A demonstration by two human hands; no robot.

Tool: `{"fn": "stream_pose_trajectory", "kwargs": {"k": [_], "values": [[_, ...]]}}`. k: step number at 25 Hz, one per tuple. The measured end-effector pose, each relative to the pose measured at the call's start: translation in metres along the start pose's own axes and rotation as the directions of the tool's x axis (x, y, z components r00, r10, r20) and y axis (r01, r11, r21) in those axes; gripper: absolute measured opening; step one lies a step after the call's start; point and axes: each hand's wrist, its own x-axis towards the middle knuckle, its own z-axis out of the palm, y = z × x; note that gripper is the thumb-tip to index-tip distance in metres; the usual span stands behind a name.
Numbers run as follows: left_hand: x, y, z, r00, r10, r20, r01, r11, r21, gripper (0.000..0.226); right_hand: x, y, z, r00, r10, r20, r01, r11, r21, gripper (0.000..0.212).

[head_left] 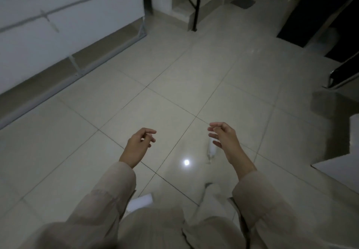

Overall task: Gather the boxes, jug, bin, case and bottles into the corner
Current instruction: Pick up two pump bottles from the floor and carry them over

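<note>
Hovering above the tiled floor [174,73], left hand [138,144] and right hand [223,138] are holding nothing, fingers loosely curled; a pale bottle [211,150] is lying just beside the right hand.

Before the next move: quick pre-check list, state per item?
1. Left hand free: ok, fingers loosely curled, holding nothing.
2. Right hand free: ok, fingers relaxed, holding nothing.
3. Something to pick up within view: cannot tell; a pale, bottle-like shape lies on the floor below the right hand, too blurred to identify.
4. Floor ahead unobstructed: ok, bare tiles up to the stairs.
5. Boxes, jug, bin, case located: not ok, none clearly in view.
6. Lighting: not ok, dim, one bright reflection on the tiles.
</note>
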Motion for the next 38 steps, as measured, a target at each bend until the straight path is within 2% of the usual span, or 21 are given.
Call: {"fn": "stream_pose_trajectory", "kwargs": {"k": [5,11,16,19,23,25,26,28,32,34,36,38], "values": [[0.04,0.011,0.08,0.967,-0.173,-0.186,0.153,0.982,-0.113,0.023,0.111,-0.008,-0.035,0.96,0.011,0.281,0.07,0.958,-0.278,0.019],[0.085,0.014,0.187,0.937,-0.318,-0.147,0.299,0.944,-0.136,0.023,0.214,0.049,-0.09,0.93,0.163,0.331,0.025,0.868,-0.497,0.018],[0.156,-0.06,0.268,0.94,-0.335,-0.058,0.329,0.939,-0.099,0.024,0.312,0.176,-0.097,0.929,0.265,0.257,-0.037,0.76,-0.649,0.02],[0.209,-0.14,0.321,0.942,-0.335,-0.015,0.334,0.941,-0.05,0.023,0.382,0.276,-0.087,0.919,0.357,0.164,-0.159,0.718,-0.677,0.027],[0.264,-0.248,0.385,0.951,-0.31,-0.012,0.31,0.951,-0.01,0.023,0.462,0.397,-0.066,0.895,0.437,-0.092,-0.415,0.739,-0.53,0.069],[0.285,-0.303,0.411,0.96,-0.279,0.005,0.279,0.96,0.013,0.022,0.5,0.452,-0.053,0.855,0.461,-0.236,-0.517,0.723,-0.459,0.089],[0.294,-0.325,0.419,0.964,-0.265,0.02,0.264,0.964,0.034,0.021,0.516,0.474,-0.048,0.839,0.464,-0.282,-0.543,0.71,-0.448,0.097],[0.308,-0.36,0.428,0.969,-0.244,0.049,0.24,0.968,0.071,0.021,0.537,0.51,-0.04,0.849,0.445,-0.285,-0.529,0.725,-0.442,0.103],[0.303,-0.39,0.418,0.969,-0.245,0.033,0.241,0.967,0.082,0.022,0.537,0.539,-0.027,0.925,0.34,-0.17,-0.377,0.758,-0.533,0.08],[0.283,-0.386,0.403,0.969,-0.245,0.011,0.243,0.965,0.095,0.023,0.515,0.527,-0.013,0.931,0.364,0.023,-0.28,0.753,-0.596,0.066],[0.256,-0.379,0.387,0.976,-0.218,-0.009,0.217,0.96,0.18,0.025,0.48,0.505,0.006,0.863,0.42,0.281,-0.12,0.71,-0.693,0.064],[0.229,-0.373,0.366,0.979,-0.197,-0.047,0.201,0.92,0.336,0.037,0.439,0.474,0.031,0.723,0.469,0.508,0.124,0.635,-0.763,0.07]]}}
